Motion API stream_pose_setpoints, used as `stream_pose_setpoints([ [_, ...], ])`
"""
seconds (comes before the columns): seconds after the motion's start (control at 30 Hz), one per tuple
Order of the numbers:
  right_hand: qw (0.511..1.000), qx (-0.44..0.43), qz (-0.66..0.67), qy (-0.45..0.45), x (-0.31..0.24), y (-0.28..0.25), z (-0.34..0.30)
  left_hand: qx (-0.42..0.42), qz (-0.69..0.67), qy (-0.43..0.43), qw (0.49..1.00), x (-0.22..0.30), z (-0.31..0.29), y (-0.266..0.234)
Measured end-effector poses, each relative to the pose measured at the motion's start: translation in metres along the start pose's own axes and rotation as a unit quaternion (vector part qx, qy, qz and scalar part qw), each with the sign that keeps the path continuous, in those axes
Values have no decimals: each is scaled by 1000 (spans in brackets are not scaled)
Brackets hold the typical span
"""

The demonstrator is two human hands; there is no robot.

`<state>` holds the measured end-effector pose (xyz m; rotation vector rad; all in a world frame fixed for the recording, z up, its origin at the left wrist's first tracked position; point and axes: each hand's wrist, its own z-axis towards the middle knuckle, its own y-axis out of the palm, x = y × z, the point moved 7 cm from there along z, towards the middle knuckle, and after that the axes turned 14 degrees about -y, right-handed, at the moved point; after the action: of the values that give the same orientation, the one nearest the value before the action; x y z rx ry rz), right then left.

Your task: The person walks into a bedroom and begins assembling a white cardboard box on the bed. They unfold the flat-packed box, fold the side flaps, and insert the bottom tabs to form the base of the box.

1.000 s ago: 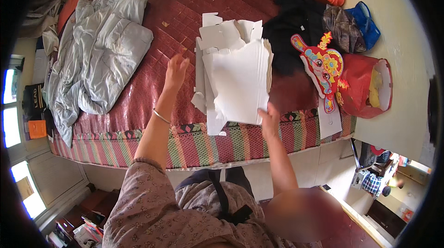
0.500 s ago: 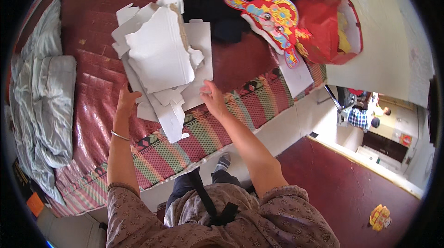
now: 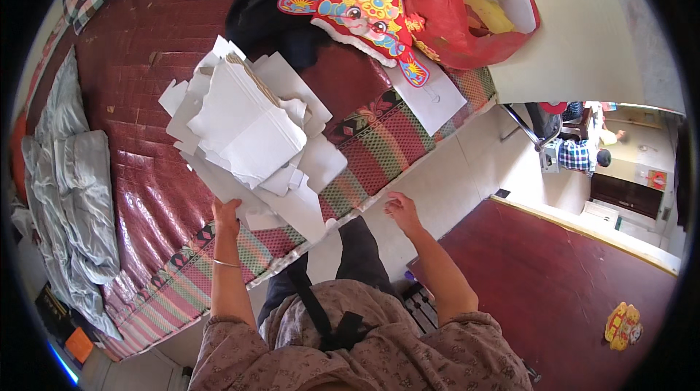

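A loose stack of white and grey cardboard pieces (image 3: pixel 248 128), flat and torn, lies on the bed's dark red cover. Its lowest flap reaches the near edge of the bed. My left hand (image 3: pixel 227 217) is at the stack's near-left edge, thumb and fingers closing on the cardboard; some fingers are partly hidden. To the right of the stack, my right hand (image 3: pixel 403 210) hangs in the air near the bed edge. Its fingers are apart and slightly curled, with nothing in them.
A red festive animal-face decoration (image 3: pixel 372 19) and a red bag (image 3: pixel 467 19) with yellow contents lie at the back right. A white sheet (image 3: pixel 426 95) rests below them. Silvery bedding (image 3: pixel 73 208) is at left. A yellow ornament (image 3: pixel 623 327) sits on the dark red surface (image 3: pixel 532 281).
The cardboard stack has shifted toward me, nearer the bed edge, and turned slightly. My right hand has moved away from it to the right. My left hand remains beside it. The view has shifted.
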<state>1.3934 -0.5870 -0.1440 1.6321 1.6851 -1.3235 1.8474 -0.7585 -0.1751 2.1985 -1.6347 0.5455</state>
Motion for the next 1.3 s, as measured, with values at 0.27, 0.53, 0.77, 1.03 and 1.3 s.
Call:
stream_pose_setpoints([
  [0.27, 982, 10, -106, -154, -9, -69, 64, 8, 157, 123, 980, -94, -15, -11],
  [0.53, 896, -80, -121, -419, -208, 30, 180, 18, -43, -8, 999, -89, -61, 75],
  [0.77, 839, -155, -318, -413, -191, 129, 214, 28, -79, -51, 995, -56, -76, 98],
  [1.03, 844, -179, -335, -378, -144, 119, 168, 19, -121, -63, 990, -94, -66, 93],
  [1.3, 881, -120, -256, -380, -139, 1, 131, -71, -31, -119, 990, -128, -74, 145],
])
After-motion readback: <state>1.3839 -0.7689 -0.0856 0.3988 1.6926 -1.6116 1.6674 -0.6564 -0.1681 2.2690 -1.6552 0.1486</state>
